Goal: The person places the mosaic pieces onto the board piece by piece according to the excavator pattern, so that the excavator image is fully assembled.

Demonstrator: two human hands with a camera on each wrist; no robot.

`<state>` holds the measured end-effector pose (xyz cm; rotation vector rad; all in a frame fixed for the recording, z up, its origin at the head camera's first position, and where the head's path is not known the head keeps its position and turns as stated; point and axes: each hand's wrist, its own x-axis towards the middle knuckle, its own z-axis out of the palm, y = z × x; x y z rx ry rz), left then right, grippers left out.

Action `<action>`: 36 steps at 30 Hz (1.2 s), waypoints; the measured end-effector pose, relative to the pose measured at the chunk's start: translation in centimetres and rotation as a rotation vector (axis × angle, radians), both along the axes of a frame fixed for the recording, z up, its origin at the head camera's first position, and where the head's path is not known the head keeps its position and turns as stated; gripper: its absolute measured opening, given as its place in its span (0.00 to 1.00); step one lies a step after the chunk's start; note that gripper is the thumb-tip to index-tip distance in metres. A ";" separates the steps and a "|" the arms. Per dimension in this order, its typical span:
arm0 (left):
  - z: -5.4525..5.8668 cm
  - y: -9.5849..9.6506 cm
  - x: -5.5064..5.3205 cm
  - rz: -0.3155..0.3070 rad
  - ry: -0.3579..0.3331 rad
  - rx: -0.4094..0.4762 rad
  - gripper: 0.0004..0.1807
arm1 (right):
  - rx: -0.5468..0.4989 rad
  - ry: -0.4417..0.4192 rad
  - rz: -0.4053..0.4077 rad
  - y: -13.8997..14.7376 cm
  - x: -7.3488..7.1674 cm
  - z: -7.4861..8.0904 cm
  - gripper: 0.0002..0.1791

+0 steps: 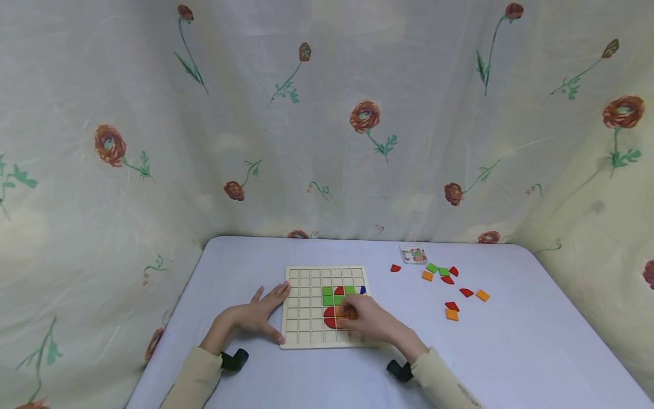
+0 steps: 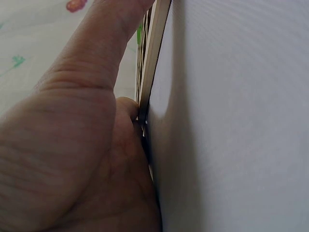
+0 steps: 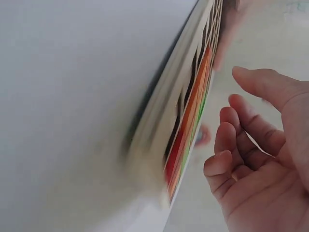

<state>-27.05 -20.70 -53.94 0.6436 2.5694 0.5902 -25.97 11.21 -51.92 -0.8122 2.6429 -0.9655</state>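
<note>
A pale wooden grid board [image 1: 304,335] lies on the white table, with green, red, orange and blue tiles set in its right half. My left hand [image 1: 258,314] is spread at the board's left side, fingertips on the upper left edge and thumb by the lower left corner. In the left wrist view, the left hand [image 2: 82,130] lies along the board's edge [image 2: 155,48]. Over the board's right part is my right hand [image 1: 370,319], partly covering the orange and red tiles [image 1: 329,318]. The right wrist view shows the right hand [image 3: 260,159] with loosely bent fingers, a gap before the thumb and nothing between.
To the right of the board lie loose red quarter-circle tiles [image 1: 466,292], orange square tiles [image 1: 482,295] and green square tiles [image 1: 432,267]. A small patterned card [image 1: 413,254] lies near the table's back edge. A flowered curtain [image 1: 327,142] hangs behind the table.
</note>
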 end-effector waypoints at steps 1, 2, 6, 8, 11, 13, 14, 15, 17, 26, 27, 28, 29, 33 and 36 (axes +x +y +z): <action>0.0 0.0 0.0 0.001 0.001 -0.004 0.71 | 0.001 0.006 -0.026 0.7 -0.1 0.0 0.09; 0.0 0.0 0.0 0.002 0.004 -0.005 0.71 | -0.001 0.003 -0.055 1.6 -0.2 0.0 0.09; 0.0 0.0 0.0 0.006 0.004 -0.008 0.71 | 0.016 -0.019 -0.201 5.9 -0.6 -0.1 0.10; 0.0 -0.1 0.0 0.008 -0.002 0.002 0.71 | 0.028 -0.015 -0.259 8.4 -0.9 -0.2 0.11; 0.0 -0.2 0.0 0.009 -0.005 0.003 0.71 | 0.053 0.014 -0.324 12.2 -1.3 -0.4 0.11; 0.0 -0.3 0.0 0.014 -0.001 0.001 0.71 | 0.072 0.034 -0.362 14.6 -1.5 -0.4 0.11; 0.0 -0.4 0.0 0.018 -0.002 0.001 0.71 | 0.083 0.035 -0.382 15.7 -1.5 -0.4 0.12; -0.1 -0.4 0.0 0.021 -0.001 -0.003 0.71 | 0.092 0.035 -0.406 16.7 -1.6 -0.4 0.12; -0.1 -0.5 0.0 0.027 -0.005 -0.004 0.71 | 0.109 0.016 -0.444 18.3 -1.7 -0.3 0.14; -0.3 -0.4 0.1 0.026 -0.017 0.009 0.71 | 0.150 -0.091 -0.535 20.9 -2.4 -1.0 0.15; -0.3 -0.3 0.1 0.025 -0.016 0.011 0.71 | 0.150 -0.097 -0.535 20.9 -2.4 -1.1 0.14; -0.4 -0.3 0.1 0.023 -0.014 0.009 0.71 | 0.151 -0.105 -0.540 20.9 -2.5 -1.1 0.13; -0.4 -0.2 0.0 0.022 -0.016 0.002 0.71 | 0.151 -0.110 -0.539 20.8 -2.5 -1.1 0.12; -0.2 0.0 0.0 0.023 -0.017 0.004 0.71 | 0.172 -0.090 -0.523 20.3 -2.7 -0.8 0.11; -0.1 0.1 -0.1 0.025 -0.022 0.009 0.71 | 0.185 -0.066 -0.501 19.5 -2.9 -0.7 0.11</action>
